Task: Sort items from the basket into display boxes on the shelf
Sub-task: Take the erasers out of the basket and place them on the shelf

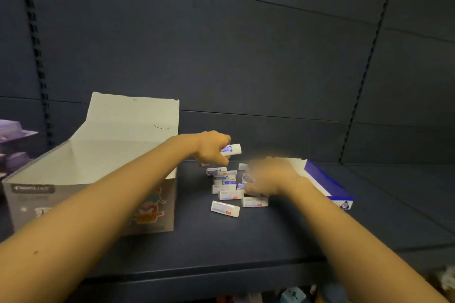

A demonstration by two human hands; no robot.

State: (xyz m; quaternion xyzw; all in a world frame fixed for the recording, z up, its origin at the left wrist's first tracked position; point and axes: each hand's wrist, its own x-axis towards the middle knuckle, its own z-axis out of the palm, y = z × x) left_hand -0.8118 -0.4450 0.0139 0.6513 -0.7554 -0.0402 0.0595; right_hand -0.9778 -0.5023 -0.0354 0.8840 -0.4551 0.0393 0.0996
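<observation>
1. On the dark shelf [246, 241], small white packets [225, 208] lie in a loose pile, the landmark here.
2. Over the pile's right side, the right hand [267, 177] is blurred; its grip cannot be told.
3. Just behind the pile, the left hand [211, 149] is closed around one white-and-blue packet [231, 149].
4. Left of the pile stands an open grey box [98, 174]; right of it, a blue-and-white display box [327, 184].

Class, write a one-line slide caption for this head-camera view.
Left hand lifts one small white packet above the loose pile on the dark shelf; blurred right hand reaches in.
</observation>
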